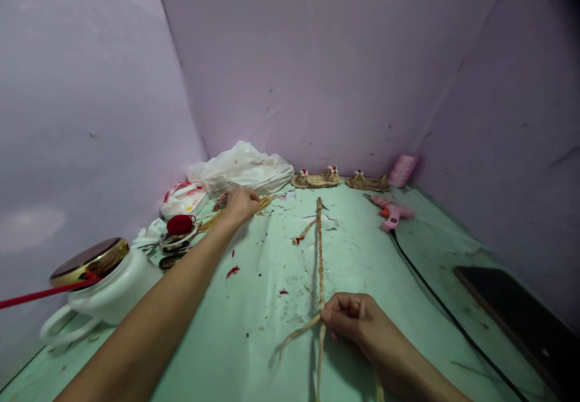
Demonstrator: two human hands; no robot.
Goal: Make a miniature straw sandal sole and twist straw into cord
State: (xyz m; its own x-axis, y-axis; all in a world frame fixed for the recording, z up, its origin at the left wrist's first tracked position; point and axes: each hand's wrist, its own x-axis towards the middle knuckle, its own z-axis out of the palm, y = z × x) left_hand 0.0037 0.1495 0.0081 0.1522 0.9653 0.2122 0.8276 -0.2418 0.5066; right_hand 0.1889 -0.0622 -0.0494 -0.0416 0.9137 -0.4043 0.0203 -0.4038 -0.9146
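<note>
A braid of pale straw-like strands (321, 257) runs along the table, with a short side piece tipped in red branching off near its far end. My right hand (351, 317) pinches the braid's near end between thumb and fingers. Loose strands spread from that pinch to the left and toward me. My left hand (242, 204) is stretched far forward, its fingers closed on a bundle of loose straw strands (265, 204) beside a white plastic bag (244, 166). The back of that hand partly hides the bundle.
Small woven straw pieces with red and white beads (317, 179) line the back wall. At right are a pink glue gun (395, 211) with a black cord, a pink spool (403, 169) and a dark phone (516, 323). A white pot (118, 287) and red yarn ball (180, 225) stand at left.
</note>
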